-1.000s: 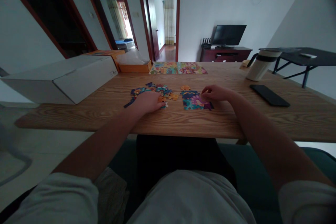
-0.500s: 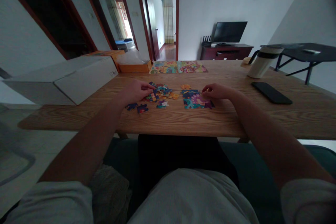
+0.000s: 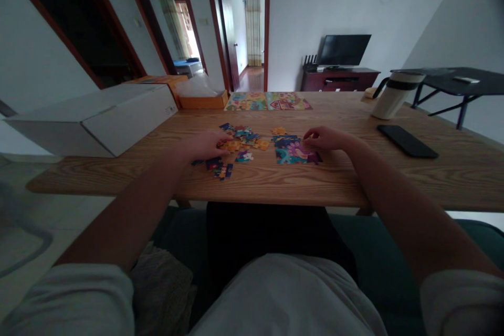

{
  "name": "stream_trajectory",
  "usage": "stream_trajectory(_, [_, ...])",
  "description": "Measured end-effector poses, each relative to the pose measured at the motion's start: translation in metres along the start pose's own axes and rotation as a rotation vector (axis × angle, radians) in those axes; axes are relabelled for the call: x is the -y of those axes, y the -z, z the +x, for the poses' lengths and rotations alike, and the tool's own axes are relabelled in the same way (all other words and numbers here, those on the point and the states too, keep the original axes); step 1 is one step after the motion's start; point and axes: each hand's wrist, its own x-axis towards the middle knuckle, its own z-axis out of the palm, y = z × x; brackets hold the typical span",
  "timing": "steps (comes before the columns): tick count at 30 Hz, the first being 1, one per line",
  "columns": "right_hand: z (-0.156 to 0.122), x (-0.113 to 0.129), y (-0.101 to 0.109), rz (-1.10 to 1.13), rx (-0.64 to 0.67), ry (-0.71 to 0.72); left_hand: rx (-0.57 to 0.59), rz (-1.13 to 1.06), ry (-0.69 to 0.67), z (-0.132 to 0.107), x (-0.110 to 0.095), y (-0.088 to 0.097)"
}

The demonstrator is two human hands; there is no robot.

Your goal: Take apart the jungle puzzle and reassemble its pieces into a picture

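Note:
My left hand (image 3: 202, 147) reaches over the left side of a loose pile of jigsaw puzzle pieces (image 3: 246, 136), its thumb and forefinger apart and slightly blurred. Below its fingertips lie dark blue pieces (image 3: 214, 164) and a small multicoloured piece (image 3: 223, 171). A purple and white piece (image 3: 244, 156) rests to the right of these. My right hand (image 3: 325, 138) is at the upper right edge of a joined puzzle section (image 3: 291, 151) in blue, teal and purple. Its fingers are curled together, and whatever they pinch is too small to make out.
A yellow-orange piece (image 3: 279, 130) lies above the joined section. Two colourful picture sheets (image 3: 268, 101) lie at the far edge beside an orange box tray (image 3: 202, 101). A white box (image 3: 98, 115) stands left; a black phone (image 3: 407, 140) and a tumbler (image 3: 397, 95) stand right.
My left hand has moved down and slightly toward me over the pile. A multicoloured piece now lies near the dark blue ones, closer to me. My right hand has hardly moved.

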Motion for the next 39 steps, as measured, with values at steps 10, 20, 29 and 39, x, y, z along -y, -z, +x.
stream_trajectory(10, [0.001,0.000,0.000,0.009,0.012,-0.010,-0.059,0.206,-0.021,0.009,-0.014,0.000])
stream_trajectory(20, [0.003,-0.002,-0.002,0.001,-0.008,-0.010,-0.261,-0.311,0.139,0.011,0.001,-0.001])
stream_trajectory(29, [0.001,0.000,0.000,-0.014,0.001,-0.010,-0.215,-0.536,0.107,-0.009,-0.007,0.008])
stream_trajectory(39, [0.000,0.001,0.000,0.014,0.006,-0.022,-0.222,-0.551,0.038,-0.011,-0.005,0.004])
